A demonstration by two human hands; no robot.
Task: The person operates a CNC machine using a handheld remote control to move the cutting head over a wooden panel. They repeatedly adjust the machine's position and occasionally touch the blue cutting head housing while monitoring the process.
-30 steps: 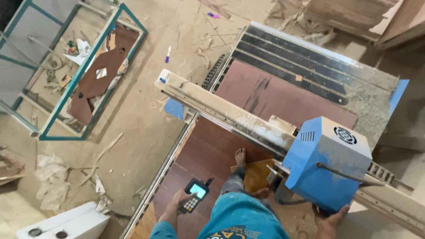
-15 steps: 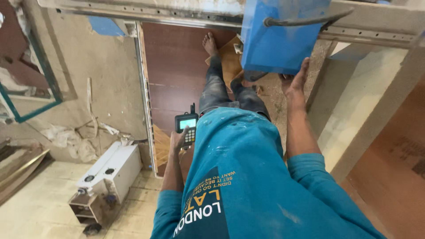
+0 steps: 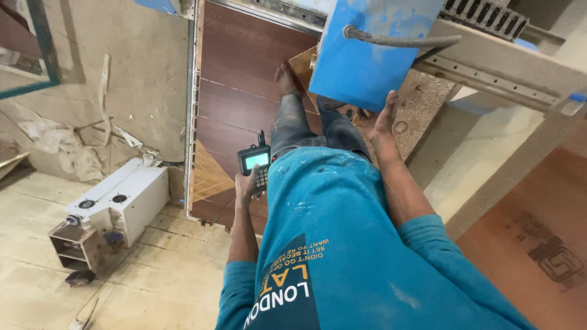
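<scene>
Gripped in the left hand (image 3: pixel 246 186), fingers wrapped round its body, a handheld controller (image 3: pixel 256 165) sits screen-up where the person can read it. Right hand (image 3: pixel 382 122) lies open, palm flat against the blue machine head (image 3: pixel 367 55), apparently steadying it over the dark red panel (image 3: pixel 238 85).

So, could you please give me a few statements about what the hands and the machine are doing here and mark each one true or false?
1. The left hand holds a handheld controller with a lit screen. True.
2. The right hand rests on the white box on the floor. False: it touches the underside of the blue machine head; the white box stands apart, by the left.
3. A grey hose runs across the blue machine head. True.
4. The person wears shoes. False: the visible foot is bare, on the dark brown panel.
</scene>
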